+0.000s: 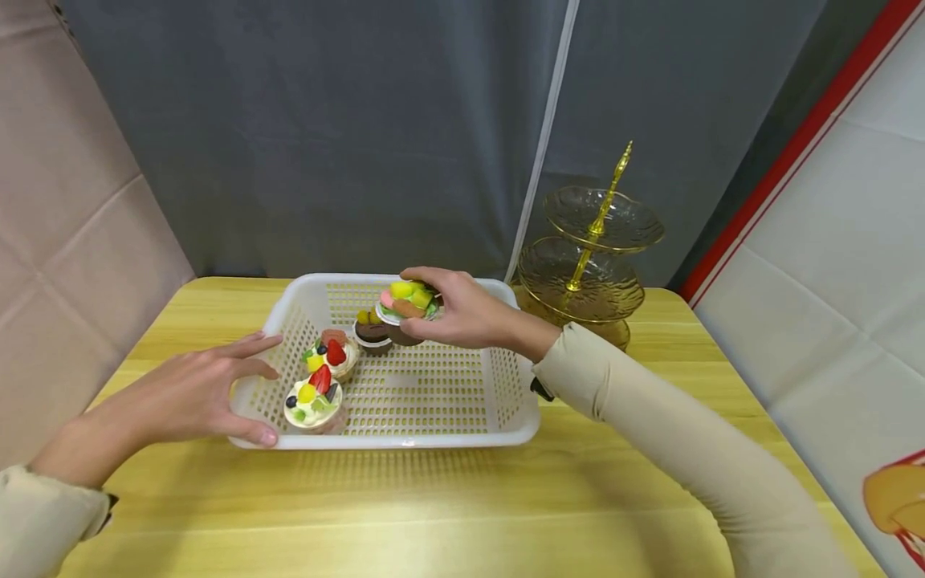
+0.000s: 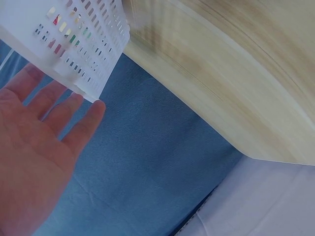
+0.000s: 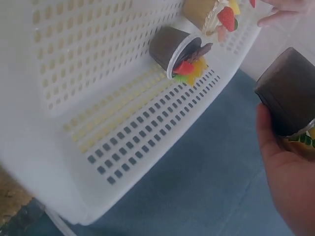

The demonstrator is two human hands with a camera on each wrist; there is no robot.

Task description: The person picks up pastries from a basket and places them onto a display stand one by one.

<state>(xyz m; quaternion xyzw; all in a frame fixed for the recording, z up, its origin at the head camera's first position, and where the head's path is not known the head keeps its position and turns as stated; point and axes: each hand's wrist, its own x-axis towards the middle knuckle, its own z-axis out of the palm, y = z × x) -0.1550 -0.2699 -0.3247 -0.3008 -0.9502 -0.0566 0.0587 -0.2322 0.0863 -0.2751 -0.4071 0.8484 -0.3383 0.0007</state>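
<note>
A white perforated plastic basket (image 1: 462, 440) sits on the table with toy cupcakes inside. Above its back part, my right hand (image 1: 470, 309) pinches a cupcake (image 1: 410, 303) topped with yellow, pink and green pieces; its dark brown cup (image 3: 288, 91) shows in the right wrist view. My left hand (image 1: 191, 393) is at the basket's left end, fingers spread and fingertips at the rim. Inside the left half lie two cream cupcakes, the front one (image 1: 312, 408) with a strawberry and the one behind (image 1: 347, 363). A chocolate cupcake (image 1: 372, 337) leans near the back wall.
A three-tier stand (image 1: 603, 241) with gold-rimmed glass plates and a gold pole stands behind the basket on the right. The wooden table (image 1: 433, 514) ends at a grey curtain (image 1: 325, 144). Light panels border both sides, the right one edged in red.
</note>
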